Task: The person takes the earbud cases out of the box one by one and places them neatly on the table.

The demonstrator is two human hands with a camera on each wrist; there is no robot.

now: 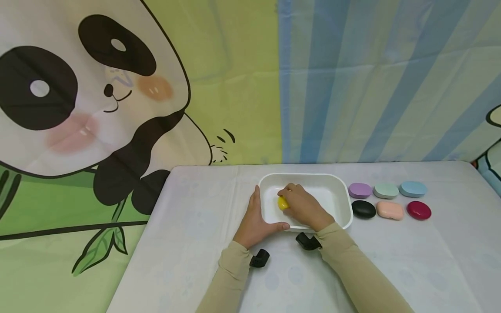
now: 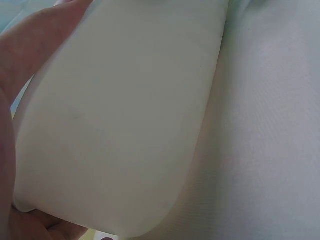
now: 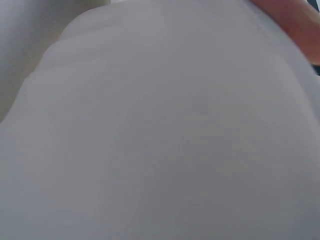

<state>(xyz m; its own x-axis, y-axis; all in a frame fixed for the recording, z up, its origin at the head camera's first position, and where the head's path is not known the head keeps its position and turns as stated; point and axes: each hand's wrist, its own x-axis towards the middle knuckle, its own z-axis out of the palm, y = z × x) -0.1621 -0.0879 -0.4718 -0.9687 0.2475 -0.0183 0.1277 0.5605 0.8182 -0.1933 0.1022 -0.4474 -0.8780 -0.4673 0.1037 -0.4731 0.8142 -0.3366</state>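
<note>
My right hand (image 1: 304,206) reaches down into a white rectangular tray (image 1: 328,188) and pinches a yellow bar of soap (image 1: 282,203), mostly covered by the fingers. The soap is over the left half of the tray floor; whether it touches the floor cannot be seen. At the tray's front-left corner my left hand (image 1: 255,221) rests with spread fingers, straight along the left side, thumb along the front wall. The left wrist view is filled by the tray's pale outer wall (image 2: 115,115), with part of that hand at the left edge. In the right wrist view a blurred white surface (image 3: 165,130) dominates.
Right of the tray stand two rows of soap bars: purple (image 1: 360,190), mint (image 1: 385,191) and light blue (image 1: 413,188) behind, black (image 1: 363,209), peach (image 1: 390,210) and dark red (image 1: 419,210) in front. A white cloth covers the table (image 1: 203,226); a printed panda curtain (image 1: 219,87) hangs behind.
</note>
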